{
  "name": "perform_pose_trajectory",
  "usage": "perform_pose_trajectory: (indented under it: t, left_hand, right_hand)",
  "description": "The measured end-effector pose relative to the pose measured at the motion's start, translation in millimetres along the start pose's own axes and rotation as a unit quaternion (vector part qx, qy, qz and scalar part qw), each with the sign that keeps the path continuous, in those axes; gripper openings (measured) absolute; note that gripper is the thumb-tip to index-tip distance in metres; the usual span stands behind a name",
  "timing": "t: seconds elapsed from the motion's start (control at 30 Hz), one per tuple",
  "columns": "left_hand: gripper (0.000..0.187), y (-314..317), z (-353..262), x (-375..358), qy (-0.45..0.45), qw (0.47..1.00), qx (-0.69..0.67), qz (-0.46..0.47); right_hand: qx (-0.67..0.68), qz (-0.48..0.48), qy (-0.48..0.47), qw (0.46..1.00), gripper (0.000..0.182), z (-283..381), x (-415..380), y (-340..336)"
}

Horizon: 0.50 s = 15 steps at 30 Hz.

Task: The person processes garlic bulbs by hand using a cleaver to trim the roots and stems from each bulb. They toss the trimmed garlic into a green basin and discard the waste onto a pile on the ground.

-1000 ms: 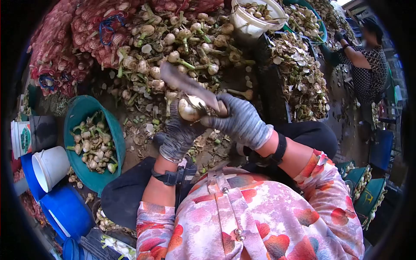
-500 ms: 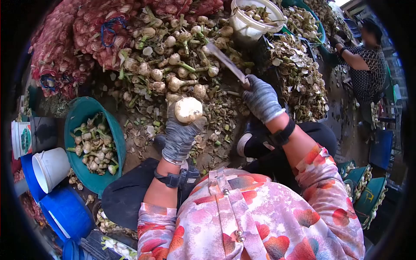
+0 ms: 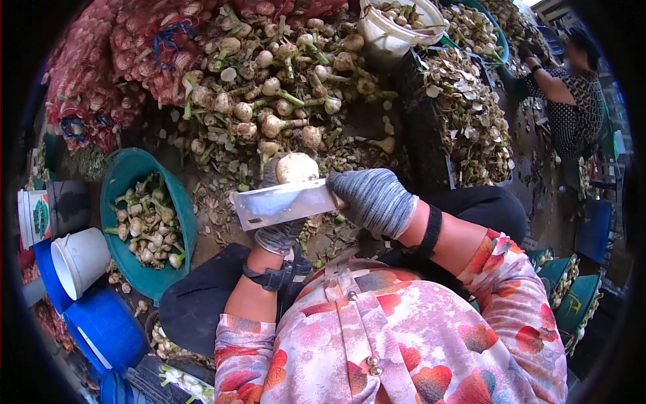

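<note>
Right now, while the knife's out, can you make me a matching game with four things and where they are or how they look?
Things:
1. knife
2. white bulb
3. teal basin
4. net sacks

Clues:
A. red, with blue ties showing
B. held in the right hand
C. has stemmed bulbs inside
D. held in the left hand

Pairs: 1-B, 2-D, 3-C, 4-A

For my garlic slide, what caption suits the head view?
Left hand holds a bulb, right hand grips a knife, beside a heap of garlic.
</note>
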<state>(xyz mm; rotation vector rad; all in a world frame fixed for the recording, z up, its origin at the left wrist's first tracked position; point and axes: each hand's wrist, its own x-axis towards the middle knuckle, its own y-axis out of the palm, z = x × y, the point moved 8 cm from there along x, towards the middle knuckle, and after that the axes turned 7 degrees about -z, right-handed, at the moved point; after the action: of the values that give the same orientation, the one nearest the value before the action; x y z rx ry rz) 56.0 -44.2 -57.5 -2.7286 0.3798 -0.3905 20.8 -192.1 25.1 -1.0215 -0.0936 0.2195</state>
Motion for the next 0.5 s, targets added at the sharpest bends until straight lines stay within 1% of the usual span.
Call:
perform_pose_trajectory:
  t: [0.03, 0.07, 0.1, 0.13, 0.2, 0.23, 0.27, 0.3, 0.33, 0.37, 0.4, 0.43, 0.47, 0.5]
  left_hand:
    - [0.061, -1, 4, -2, 0.001, 1.000, -0.001, 0.002]
    - [0.062, 1, 2, -6, 0.086, 0.983, 0.159, 0.021]
    - [0.062, 6, -6, -7, 0.169, 0.934, 0.313, 0.038]
    - [0.062, 8, -7, -3, 0.171, 0.934, 0.312, 0.039]
    - [0.063, 12, -9, 10, 0.120, 0.954, 0.269, 0.055]
    - [0.054, -3, -27, 4, -0.154, 0.981, -0.119, -0.021]
    - [0.042, -14, -59, 6, -0.069, 0.989, -0.109, -0.068]
    - [0.042, -28, -64, 16, -0.063, 0.990, -0.106, -0.065]
    - [0.045, -55, -54, 27, -0.103, 0.982, -0.108, -0.114]
    - [0.048, -86, -36, 31, -0.150, 0.967, -0.113, -0.171]
    - [0.052, -119, -14, 29, -0.198, 0.946, -0.115, -0.229]
    - [0.050, -156, 3, 40, -0.110, 0.885, -0.414, -0.184]
    - [0.048, -195, 10, 48, -0.012, 0.736, -0.667, -0.115]
    - [0.045, -230, 19, 39, -0.031, 0.729, -0.621, -0.285]
  right_hand:
    - [0.000, -0.001, 0.002, 1.000, 0.017, -3, 1, 2]
    - [-0.026, 0.024, 0.023, 0.999, 0.014, -10, 4, 7]
    - [-0.050, 0.049, 0.043, 0.997, 0.012, -17, 5, 12]
    - [-0.050, 0.047, 0.045, 0.997, 0.012, -22, 6, 14]
    - [-0.065, 0.040, 0.059, 0.995, 0.018, -39, 6, 20]
    - [-0.085, 0.025, 0.112, 0.990, 0.018, -82, 5, 25]
    - [-0.101, 0.008, 0.165, 0.981, 0.018, -121, 2, 24]
    - [-0.089, 0.031, 0.223, 0.970, 0.017, -132, -1, 17]
    - [-0.081, 0.057, 0.278, 0.956, 0.018, -140, -3, 9]
    - [-0.036, -0.014, 0.308, 0.951, 0.022, -147, -4, 3]
    - [-0.041, -0.007, 0.299, 0.953, 0.022, -137, 1, -3]
    - [0.026, -0.065, 0.305, 0.950, 0.023, -122, 7, -19]
    - [0.098, -0.125, 0.313, 0.937, 0.023, -115, 7, -28]
    - [0.166, -0.138, 0.301, 0.929, 0.025, -117, 10, -23]
